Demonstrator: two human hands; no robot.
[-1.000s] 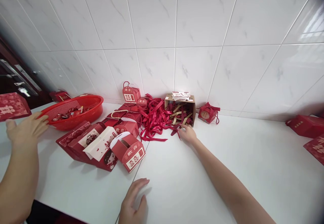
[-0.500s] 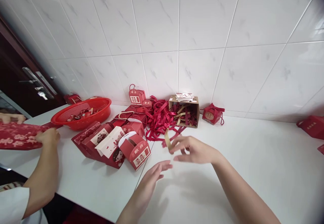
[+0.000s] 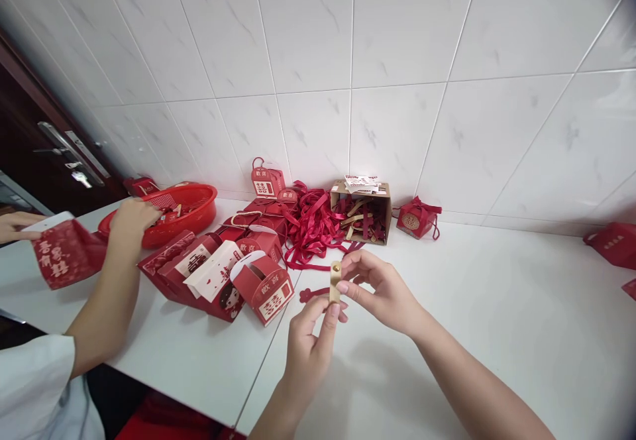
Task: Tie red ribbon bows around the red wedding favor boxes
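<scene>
A short gold strap (image 3: 335, 284) with a round stud near its upper end stands upright between my hands, above the white table. My left hand (image 3: 315, 334) pinches its lower end between thumb and fingers. At its right edge, higher up, the thumb and fingers of my right hand (image 3: 375, 287) close on it. Behind my hands a dark red strap (image 3: 315, 293) lies on the table. Farther back are a heap of red ribbons (image 3: 315, 221) and a cardboard box (image 3: 387, 211) on its side, holding red and gold straps.
Several red gift boxes (image 3: 263, 287) stand to the left. Beyond them, a co-worker's hand (image 3: 136, 218) is at a red plastic basket (image 3: 201, 215); their other hand holds a red bag (image 3: 69, 251). A small red box (image 3: 415, 220) sits by the tiled wall.
My left hand has come up and now grips the gold strap, which was in my right hand alone. The co-worker's nearer hand has moved from the red bag to the basket.
</scene>
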